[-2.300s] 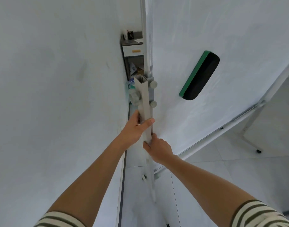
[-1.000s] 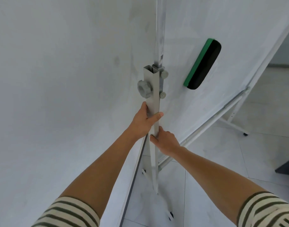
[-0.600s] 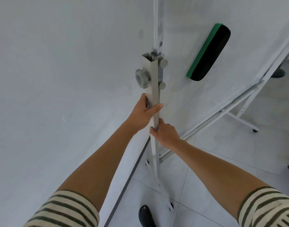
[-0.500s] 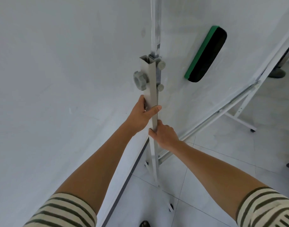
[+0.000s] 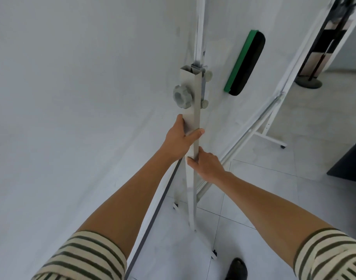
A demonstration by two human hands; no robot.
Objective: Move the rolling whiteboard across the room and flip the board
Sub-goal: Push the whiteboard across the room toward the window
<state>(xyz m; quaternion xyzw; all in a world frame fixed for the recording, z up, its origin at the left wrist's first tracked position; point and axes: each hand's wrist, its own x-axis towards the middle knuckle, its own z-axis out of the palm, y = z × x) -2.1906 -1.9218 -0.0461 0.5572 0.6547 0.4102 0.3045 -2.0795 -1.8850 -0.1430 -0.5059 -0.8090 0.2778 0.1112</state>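
Note:
The rolling whiteboard (image 5: 217, 43) stands upright, seen edge-on, its white face running off to the right. Its grey side post (image 5: 191, 102) rises in the middle of the view, with a round locking knob (image 5: 181, 96) on the left side. My left hand (image 5: 179, 141) is wrapped around the post just below the knob. My right hand (image 5: 206, 165) grips the same post right under the left one. A green and black eraser (image 5: 244, 63) sticks to the board face. The stand's near foot with a caster (image 5: 213, 256) rests on the tiled floor.
A white wall (image 5: 72, 98) fills the left side, close to the post. The stand's far leg and caster (image 5: 282, 146) sit at the right. A dark round-based stand (image 5: 308, 82) and a dark furniture corner (image 5: 350, 164) lie beyond. My shoe (image 5: 237, 269) is near the foot.
The board and stand have rolled along the wall with both hands keeping the same grip. The shelf seen behind the post is gone from view; a dark stand now shows at the right.

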